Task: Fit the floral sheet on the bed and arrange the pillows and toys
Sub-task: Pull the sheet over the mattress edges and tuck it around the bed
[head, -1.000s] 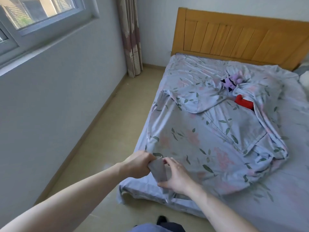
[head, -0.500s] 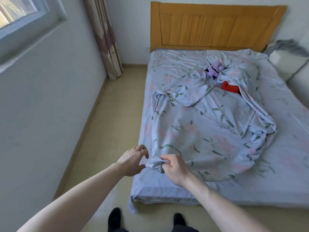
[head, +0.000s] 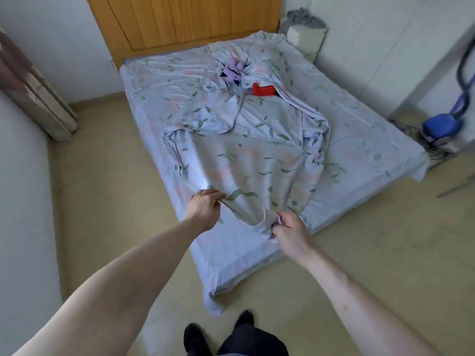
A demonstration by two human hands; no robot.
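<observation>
Both hands have spread apart along the sheet's (head: 246,160) near edge. Left hand (head: 203,210) pinches the hem at the bed's (head: 231,255) foot; right hand (head: 290,233) grips a bunched fold. Farther up lie a purple toy (head: 232,73) and red toy (head: 263,89).

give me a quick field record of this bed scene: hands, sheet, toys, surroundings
left hand: pinches the near edge of the loose floral sheet
right hand: grip bunches the same edge
sheet: crumpled, not spread, on the bed
purple plush toy: near the wooden headboard, partly wrapped in the sheet
red toy: beside it, half covered
</observation>
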